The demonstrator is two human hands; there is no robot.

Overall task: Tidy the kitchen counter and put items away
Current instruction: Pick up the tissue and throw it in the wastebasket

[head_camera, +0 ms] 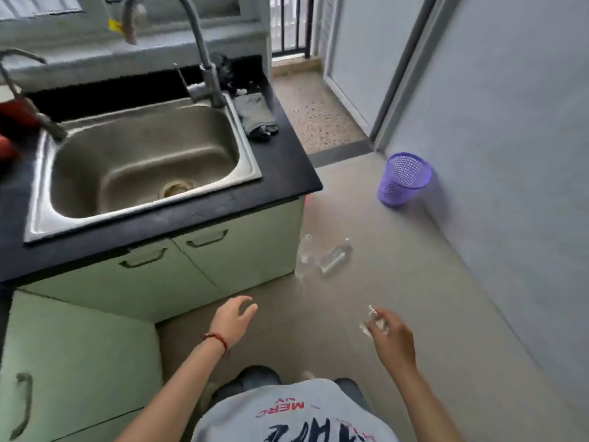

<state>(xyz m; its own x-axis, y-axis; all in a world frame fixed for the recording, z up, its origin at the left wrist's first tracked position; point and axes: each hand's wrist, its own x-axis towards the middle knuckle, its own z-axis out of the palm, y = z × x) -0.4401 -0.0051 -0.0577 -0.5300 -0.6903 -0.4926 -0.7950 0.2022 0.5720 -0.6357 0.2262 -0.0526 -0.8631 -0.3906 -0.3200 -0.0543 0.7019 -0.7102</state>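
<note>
Low in the view, the left hand (234,317) hangs empty with its fingers loosely spread, and the right hand (390,334) beside it pinches a small crumpled white scrap (371,320) between its fingertips. Just beyond both hands, two clear plastic bottles (322,256) lie on the floor (398,282) near the cabinet corner. Farther, ahead of the right hand, a purple mesh bin (404,180) stands by the wall, while ahead of the left hand the black table (283,167) carries the steel sink (143,164) and a grey cloth (256,116).

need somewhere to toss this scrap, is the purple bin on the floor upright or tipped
Upright. The purple bin stands on its narrower base by the wall, open mouth facing up. Its mesh inside looks empty, though the bottom is not clearly visible.
</note>
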